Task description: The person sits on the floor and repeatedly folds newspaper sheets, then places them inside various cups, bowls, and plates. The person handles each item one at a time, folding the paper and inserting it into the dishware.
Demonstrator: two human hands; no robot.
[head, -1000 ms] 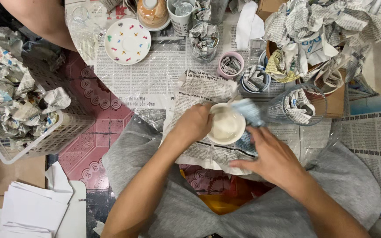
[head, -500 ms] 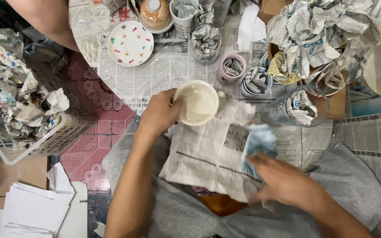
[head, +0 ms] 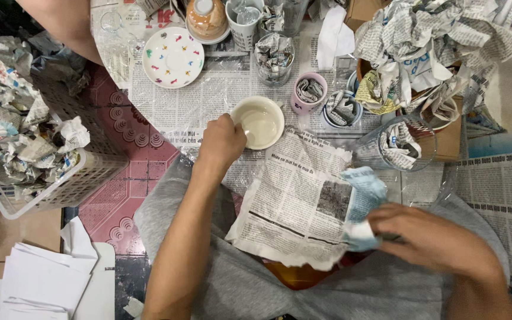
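The left hand (head: 223, 142) reaches forward from the lower middle of the frame, arm nearly straight, its fingers curled over the rim of a cream bowl (head: 260, 121) standing just above centre on newspaper-covered floor. The right hand (head: 431, 237), at lower right, pinches the crumpled edge of a newspaper sheet (head: 294, 201) spread across the lap.

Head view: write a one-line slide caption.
Left hand grips a cream bowl on newspaper-covered floor; right hand pinches a newspaper sheet by its edge.
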